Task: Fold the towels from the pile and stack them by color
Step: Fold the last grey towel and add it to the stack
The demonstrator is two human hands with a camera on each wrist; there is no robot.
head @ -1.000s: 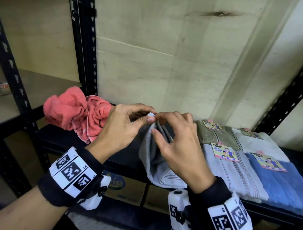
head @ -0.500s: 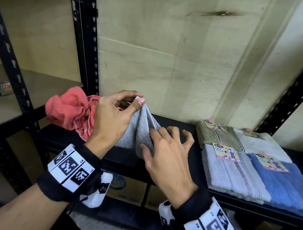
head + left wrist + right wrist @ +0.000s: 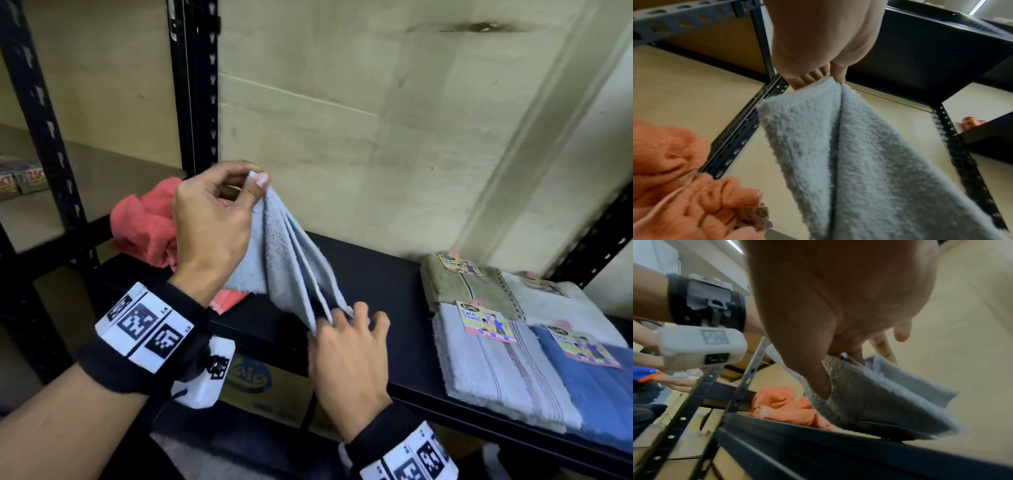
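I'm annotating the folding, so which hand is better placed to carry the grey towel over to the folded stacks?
Right, probably. The right hand grips the grey towel at its lower end, nearer the folded stacks; the left hand pinches the top corner, by the pink towel.

Grey towel (image 3: 291, 260) hangs pleated above the shelf; pink towel (image 3: 144, 226) crumpled behind; four folded towels (image 3: 513, 342) right.

Right hand (image 3: 838, 308) on grey towel (image 3: 890, 395)
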